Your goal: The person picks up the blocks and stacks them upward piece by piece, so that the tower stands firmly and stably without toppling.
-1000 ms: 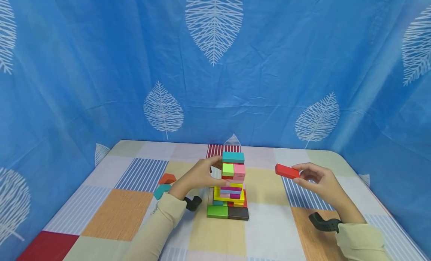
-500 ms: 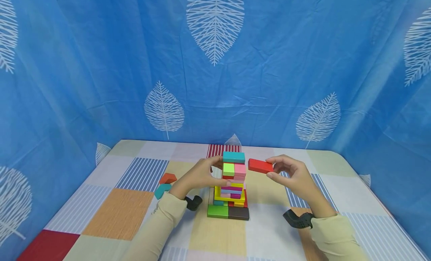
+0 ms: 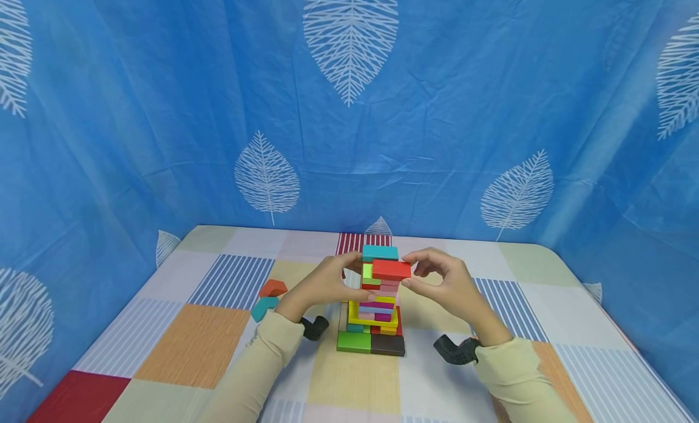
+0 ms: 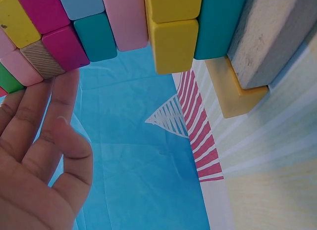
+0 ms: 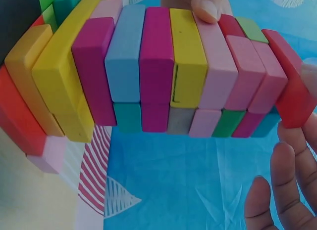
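Observation:
A tall tower of multicoloured wooden blocks [image 3: 377, 307] stands mid-table, a teal block [image 3: 380, 252] at its top. My left hand [image 3: 327, 281] holds it from the left, thumb on the near face and other fingers reaching behind. In the left wrist view those fingers [image 4: 64, 91] meet the far row of blocks. My right hand [image 3: 445, 283] pinches a red block [image 3: 391, 269] by its right end, lying lengthwise in front of the teal one. From the right wrist, the red block [image 5: 292, 79] appears right at the tower's top, close over the pink block [image 5: 267, 84] there.
An orange-red piece [image 3: 273, 287] and a teal piece [image 3: 264, 308] lie left of the tower, beside the left forearm. Green [image 3: 354, 342] and dark brown [image 3: 388, 344] blocks form the tower's near base. A blue leaf-print curtain [image 3: 349, 168] surrounds the patchwork-covered table [image 3: 207, 344].
My right hand has carried the red block leftward from the table's right side to the upper part of the tower. My left hand has stayed on the tower.

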Demonstrator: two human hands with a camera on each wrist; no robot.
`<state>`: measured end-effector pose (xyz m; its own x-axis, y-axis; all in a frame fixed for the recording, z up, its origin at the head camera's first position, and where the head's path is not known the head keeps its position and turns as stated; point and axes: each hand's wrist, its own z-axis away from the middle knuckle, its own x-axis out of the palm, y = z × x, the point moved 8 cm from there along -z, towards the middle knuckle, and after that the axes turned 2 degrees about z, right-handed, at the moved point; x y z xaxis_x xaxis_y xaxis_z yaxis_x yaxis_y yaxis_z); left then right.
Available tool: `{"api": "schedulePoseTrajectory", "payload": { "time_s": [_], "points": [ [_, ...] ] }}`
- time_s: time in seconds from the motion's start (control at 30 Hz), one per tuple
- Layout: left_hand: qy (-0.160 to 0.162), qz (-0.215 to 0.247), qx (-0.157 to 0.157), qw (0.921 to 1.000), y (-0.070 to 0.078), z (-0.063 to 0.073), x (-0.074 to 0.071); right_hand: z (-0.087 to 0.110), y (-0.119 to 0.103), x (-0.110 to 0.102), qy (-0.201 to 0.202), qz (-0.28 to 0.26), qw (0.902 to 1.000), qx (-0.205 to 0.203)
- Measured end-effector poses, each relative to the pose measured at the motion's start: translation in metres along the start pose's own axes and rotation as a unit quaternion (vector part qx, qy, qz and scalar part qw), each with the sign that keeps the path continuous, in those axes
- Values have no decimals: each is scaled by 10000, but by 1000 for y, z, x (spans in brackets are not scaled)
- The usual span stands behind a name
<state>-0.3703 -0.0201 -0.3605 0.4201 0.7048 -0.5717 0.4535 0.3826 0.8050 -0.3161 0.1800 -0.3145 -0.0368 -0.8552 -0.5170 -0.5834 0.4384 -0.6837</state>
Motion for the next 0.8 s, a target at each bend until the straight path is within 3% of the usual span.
{"api": "schedulePoseTrajectory", "payload": {
  "time_s": [0.37,0.47,0.63,0.8],
  "points": [
    [-42,23,54,10000,4,2,-5,-3,2,7,199,41,9998,-29],
    [198,200,127,9995,9,5,-13,-5,8,7,24,-155,9998,140],
    [857,176,311,9957,16,10,-29,-7,22,6,-361,-830,9937,666],
    [1033,49,236,9944,15,11,-32,-7,32,10,-664,-1160,9862,980]
  ]
}}
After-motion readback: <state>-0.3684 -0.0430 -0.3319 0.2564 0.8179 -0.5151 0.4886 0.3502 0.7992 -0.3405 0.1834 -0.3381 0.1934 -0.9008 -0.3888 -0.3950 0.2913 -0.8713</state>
